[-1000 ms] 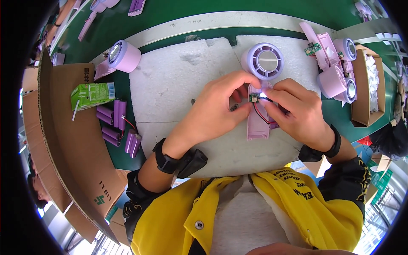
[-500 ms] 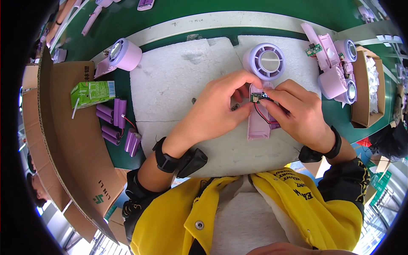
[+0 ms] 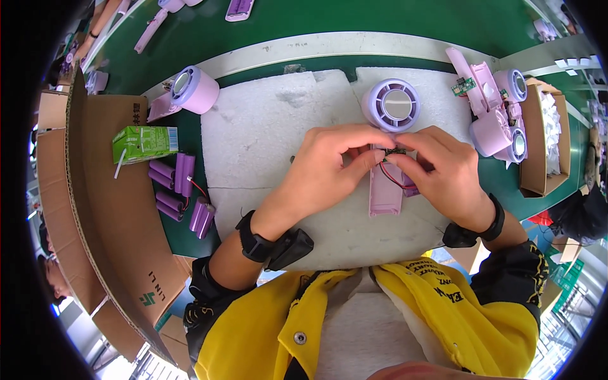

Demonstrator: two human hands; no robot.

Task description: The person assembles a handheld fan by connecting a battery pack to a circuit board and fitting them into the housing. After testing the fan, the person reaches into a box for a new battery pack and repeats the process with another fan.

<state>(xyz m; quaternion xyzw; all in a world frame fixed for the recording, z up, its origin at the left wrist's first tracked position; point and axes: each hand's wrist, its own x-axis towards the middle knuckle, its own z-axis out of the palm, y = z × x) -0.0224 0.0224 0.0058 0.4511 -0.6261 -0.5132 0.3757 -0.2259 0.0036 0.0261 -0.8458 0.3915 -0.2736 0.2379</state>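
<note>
A pink handheld fan with a round lilac head (image 3: 391,105) lies on white foam sheets, its handle shell (image 3: 385,197) pointing toward me. Over the upper end of the handle, a small green circuit board (image 3: 395,151) is pinched between the fingertips of both hands. My left hand (image 3: 335,166) grips the board's left end, thumb below and index finger above. At the other end, my right hand (image 3: 447,176) holds it in a similar pinch. Red and black wires (image 3: 390,175) curve down from the board toward a purple battery (image 3: 410,190), partly hidden by my right hand.
On the left stand a cardboard box (image 3: 120,209), a green drink carton (image 3: 144,144) and several purple battery cells (image 3: 185,173). Another fan (image 3: 194,89) lies behind them. Several fan parts (image 3: 491,130) and a small box of white pieces (image 3: 533,142) are at the right.
My left fingertips have closed in on the board, and both hands now meet over it. The board has tilted and shows less of its face. The whole view has shifted slightly.
</note>
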